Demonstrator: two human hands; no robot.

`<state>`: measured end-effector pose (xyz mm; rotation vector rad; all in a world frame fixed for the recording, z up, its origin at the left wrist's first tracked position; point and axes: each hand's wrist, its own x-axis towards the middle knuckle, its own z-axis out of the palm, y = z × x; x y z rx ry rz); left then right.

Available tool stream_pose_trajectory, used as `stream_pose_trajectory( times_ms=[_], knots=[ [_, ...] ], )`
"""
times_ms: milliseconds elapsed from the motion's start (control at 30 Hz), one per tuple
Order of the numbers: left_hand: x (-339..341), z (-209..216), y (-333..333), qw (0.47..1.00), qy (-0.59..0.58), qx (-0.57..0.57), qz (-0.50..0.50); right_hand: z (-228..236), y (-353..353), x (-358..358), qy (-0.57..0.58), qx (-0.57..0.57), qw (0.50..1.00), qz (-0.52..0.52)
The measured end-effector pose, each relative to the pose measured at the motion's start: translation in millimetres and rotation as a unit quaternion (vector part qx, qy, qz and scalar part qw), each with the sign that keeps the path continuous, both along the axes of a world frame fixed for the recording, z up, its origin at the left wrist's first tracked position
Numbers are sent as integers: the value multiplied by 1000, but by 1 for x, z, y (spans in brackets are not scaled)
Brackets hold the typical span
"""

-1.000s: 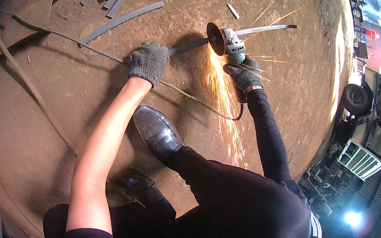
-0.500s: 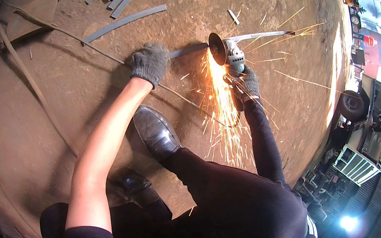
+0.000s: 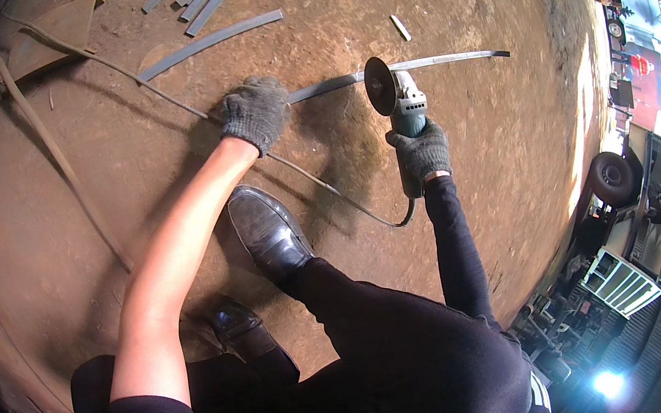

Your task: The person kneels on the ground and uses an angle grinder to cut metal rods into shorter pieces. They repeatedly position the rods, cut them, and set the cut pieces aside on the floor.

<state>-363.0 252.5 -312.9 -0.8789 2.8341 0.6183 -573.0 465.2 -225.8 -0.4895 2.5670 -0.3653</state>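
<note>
In a grey knitted glove, my left hand (image 3: 257, 113) is closed round the near-left end of a long flat metal bar (image 3: 327, 86) lying low over the dirt floor. My right hand (image 3: 422, 150), gloved alike, grips the body of an angle grinder (image 3: 408, 116). Its dark cutting disc (image 3: 380, 85) stands upright right by the bar's middle; whether the two touch I cannot tell. No sparks show. A cable (image 3: 346, 196) runs from the grinder's rear end, passes under my left wrist and leads off to the upper left.
More flat metal strips (image 3: 210, 43) lie at the top, with a small offcut (image 3: 400, 28) beyond the grinder. A brown plate (image 3: 53, 34) and a thick hose (image 3: 52, 145) are at the left. My black shoe (image 3: 268, 231) stands near the cable. A vehicle (image 3: 640, 220) is at the right.
The stream of sparks at the disc has stopped. The grinder has barely shifted, and my left hand stays on the bar.
</note>
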Motion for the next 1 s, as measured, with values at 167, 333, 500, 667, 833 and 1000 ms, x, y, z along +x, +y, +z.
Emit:
stream_pose_trajectory(
  times_ms=[167, 333, 500, 667, 833, 1000],
  knots=[
    [1, 5, -1, 1000, 0, 3, -8, 2, -6, -2, -6, 15, 1000, 17],
    [2, 3, -1, 1000, -7, -5, -5, 6, -13, 2, -1, 28, 999, 20],
    [1, 2, -1, 1000, 0, 9, 2, 0, -8, -1, -14, 17, 999, 26],
    [1, 0, -1, 1000, -3, -1, -3, 0, -8, 0, -9, 15, 1000, 22],
    [1, 2, -1, 1000, -1, 0, 3, -7, -3, -3, -6, -11, 999, 37],
    [0, 4, -1, 1000, -14, 3, 10, -15, -2, -14, 18, 18, 996, 82]
  ],
)
